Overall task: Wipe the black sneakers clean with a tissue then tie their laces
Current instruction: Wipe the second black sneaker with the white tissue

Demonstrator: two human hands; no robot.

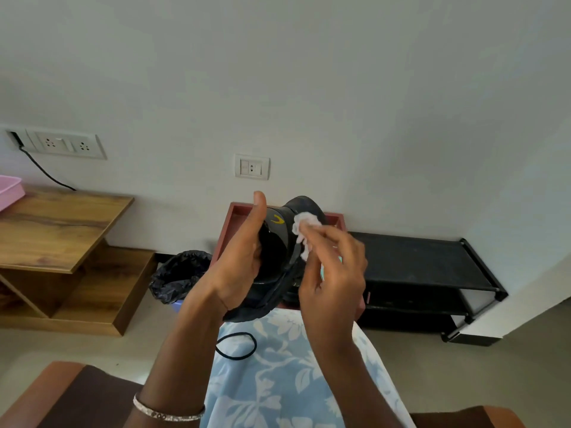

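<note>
Black sneaker [275,251] is held up in the air, front & centre, over the person's lap, not resting on anything. Its long axis runs steep: low near end down by the wrist, high far end tipped up & away toward the wall, leaning a bit right. Toe vs heel can't be told for sure; a yellow logo shows on the upper part, w/ chunky sole edge at the low end. Left hand [241,261] has the shoe in its grip from the left side, palm against it, thumb straight up, fingers hidden behind the shoe. Right hand [333,273] has its grip closed on a crumpled white tissue [304,225], pinched at the fingertips & pressed on the shoe's high far end. A black lace [238,333] loops loose below the shoe, over the blue floral cloth [278,381] on the lap. Silver bangle [168,413] on the left wrist. Behind the shoe, a reddish tray [234,211] against the wall; right of it a low black shoe rack [417,261]; left of it a bin [182,273] w/ black liner. Far left, a wooden desk [61,227] w/ a pink tray [9,186] at its edge. Wall has a socket strip [65,145] & a small switch plate [251,166].
</note>
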